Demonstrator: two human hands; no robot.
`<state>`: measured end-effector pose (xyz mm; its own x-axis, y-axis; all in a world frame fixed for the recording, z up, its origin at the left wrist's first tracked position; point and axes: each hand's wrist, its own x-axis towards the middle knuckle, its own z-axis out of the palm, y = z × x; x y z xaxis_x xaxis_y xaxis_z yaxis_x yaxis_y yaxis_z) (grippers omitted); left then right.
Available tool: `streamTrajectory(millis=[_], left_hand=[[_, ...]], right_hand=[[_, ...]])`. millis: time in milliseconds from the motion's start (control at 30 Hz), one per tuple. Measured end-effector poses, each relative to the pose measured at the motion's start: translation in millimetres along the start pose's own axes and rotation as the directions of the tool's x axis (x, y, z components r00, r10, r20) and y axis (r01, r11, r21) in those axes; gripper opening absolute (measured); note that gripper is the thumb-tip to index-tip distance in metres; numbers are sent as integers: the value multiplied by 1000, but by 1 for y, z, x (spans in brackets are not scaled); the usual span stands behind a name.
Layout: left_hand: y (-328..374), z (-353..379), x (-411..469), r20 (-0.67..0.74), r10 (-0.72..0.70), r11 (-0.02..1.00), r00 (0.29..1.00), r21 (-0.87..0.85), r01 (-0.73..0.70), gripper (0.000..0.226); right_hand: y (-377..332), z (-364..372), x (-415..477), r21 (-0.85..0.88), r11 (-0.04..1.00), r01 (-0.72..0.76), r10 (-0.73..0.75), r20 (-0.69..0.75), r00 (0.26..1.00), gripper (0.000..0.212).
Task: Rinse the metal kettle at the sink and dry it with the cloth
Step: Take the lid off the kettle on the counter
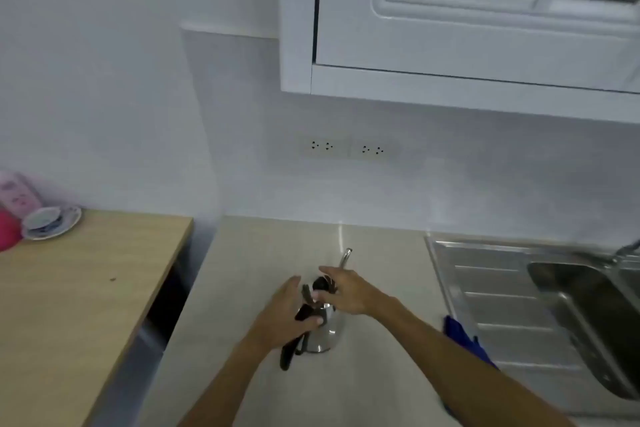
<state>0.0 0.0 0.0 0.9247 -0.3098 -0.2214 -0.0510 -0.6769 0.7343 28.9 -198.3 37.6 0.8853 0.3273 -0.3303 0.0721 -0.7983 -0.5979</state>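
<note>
The metal kettle (pixel 323 331) stands upright on the pale countertop (pixel 242 288), well to the left of the sink (pixel 588 305), its thin spout (pixel 345 257) rising at the far side. My left hand (pixel 289 315) lies against the kettle's left side where the black handle (pixel 290 352) comes down; the thumb presses on the shiny body and the other fingers stretch forward, only loosely curled, so I cannot tell whether they truly clasp the handle or just rest on it. My right hand (pixel 348 291) hovers over the top of the kettle by the dark lid (pixel 319 284), fingers spread and pointing left, with the thumb and a fingertip near the rim; whether they pinch anything is blurred and I cannot tell. Beside my right forearm, a blue cloth (pixel 462 334) lies at the edge between the countertop and the ribbed steel draining board (pixel 491 291). Beyond that the sink's basin drops away, with the tap (pixel 627 251) just at the right border. To the left, past a dark gap, is a wooden table (pixel 86 288) bearing a cup and saucer (pixel 52 221) and some pink things (pixel 15 198) at its far corner. Two wall sockets (pixel 346 148) sit on the white wall behind, under a white cabinet (pixel 450 28).
</note>
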Motion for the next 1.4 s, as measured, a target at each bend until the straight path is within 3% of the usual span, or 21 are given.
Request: streamTrajectory(millis=[33, 133, 333, 433, 533, 733, 900, 967, 1033, 1133, 1300, 1400], left_hand=[[-2, 5, 2, -16, 8, 999, 1000, -44, -9, 101], [-8, 15, 6, -53, 22, 983, 998, -181, -31, 63], [-16, 32, 16, -148, 19, 947, 989, -315, -65, 51], [-16, 37, 14, -190, 42, 931, 981, -350, -108, 58], [-20, 40, 15, -186, 33, 922, 982, -374, -101, 71], [-22, 41, 15, -170, 11, 922, 985, -380, -76, 78], [-29, 45, 18, -140, -13, 918, 990, -394, -44, 79], [-29, 45, 18, -137, 0, 917, 991, -394, -54, 79], [-25, 44, 16, -141, 22, 917, 990, -392, -76, 76], [-25, 44, 16, -141, 18, 918, 990, -391, -72, 70], [-26, 45, 15, -151, -38, 913, 988, -407, -27, 78], [-29, 49, 15, -167, -100, 901, 981, -434, 17, 89]], right_hand=[[-1, 5, 3, 33, 999, 0, 1, -31, 1000, 80], [-3, 19, 9, 102, 995, -20, 32, -120, 992, 71], [2, 40, 32, 189, 981, -54, 109, -295, 949, 69], [6, 51, 38, 160, 986, -38, 101, -404, 909, 63], [13, 55, 45, 25, 999, -20, 29, -488, 872, 58], [18, 48, 50, -203, 979, 13, -108, -463, 880, 56], [15, 36, 50, -203, 978, 43, -116, -362, 925, 59], [16, 28, 49, -123, 991, 52, -91, -340, 936, 63], [16, 18, 48, 64, 996, 54, -31, -312, 950, 62], [15, 15, 43, 146, 985, 95, -45, -313, 949, 55], [35, 28, 9, 293, 932, 213, 2, -592, 806, 33], [78, 42, -24, 281, 955, 93, 109, -627, 771, 43]])
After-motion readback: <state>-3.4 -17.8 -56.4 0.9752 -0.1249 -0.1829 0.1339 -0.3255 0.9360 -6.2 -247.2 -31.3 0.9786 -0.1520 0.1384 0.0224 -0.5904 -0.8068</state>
